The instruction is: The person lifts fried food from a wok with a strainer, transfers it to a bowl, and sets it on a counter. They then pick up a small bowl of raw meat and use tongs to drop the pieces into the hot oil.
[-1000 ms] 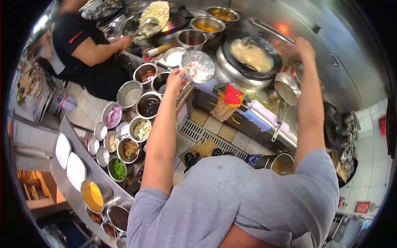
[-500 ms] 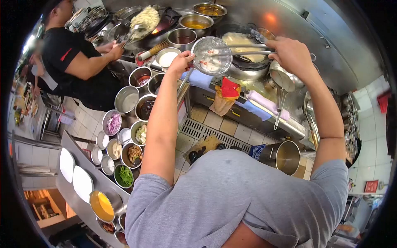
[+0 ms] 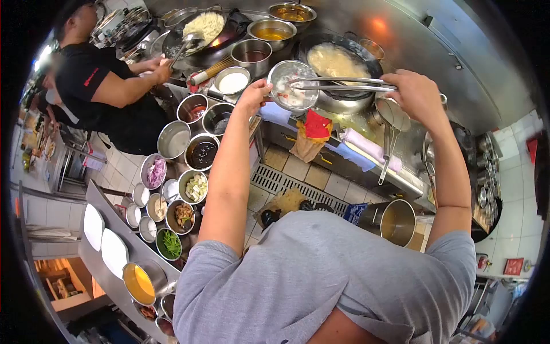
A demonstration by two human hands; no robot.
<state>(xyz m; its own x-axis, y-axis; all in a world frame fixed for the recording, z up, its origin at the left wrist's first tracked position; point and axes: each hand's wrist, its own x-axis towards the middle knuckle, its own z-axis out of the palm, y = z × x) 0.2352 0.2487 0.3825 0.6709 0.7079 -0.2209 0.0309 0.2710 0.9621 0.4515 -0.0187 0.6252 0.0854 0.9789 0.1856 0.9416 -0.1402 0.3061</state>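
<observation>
My left hand (image 3: pixel 254 96) grips the rim of a metal bowl (image 3: pixel 281 101), which holds white-coated pieces with red bits. In my right hand (image 3: pixel 413 93) are long metal tongs (image 3: pixel 349 84); their tips reach into the bowl. The tongs pass over the near edge of a wok (image 3: pixel 373 64) with pale, bubbling contents (image 3: pixel 338 59), just right of the bowl. Below the bowl, a red and brown cloth (image 3: pixel 314 133) hangs at the stove's front edge.
A co-worker (image 3: pixel 94 80) at the left works a ladle in another wok (image 3: pixel 232 35). Metal containers of ingredients (image 3: pixel 195 188) line my left side. A strainer (image 3: pixel 393 114) lies right of the wok, and a pot (image 3: pixel 395 221) stands low at the right.
The tongs have swung from over the wok so their tips are inside the bowl. My right hand has moved slightly right and down. The co-worker's wok has lowered.
</observation>
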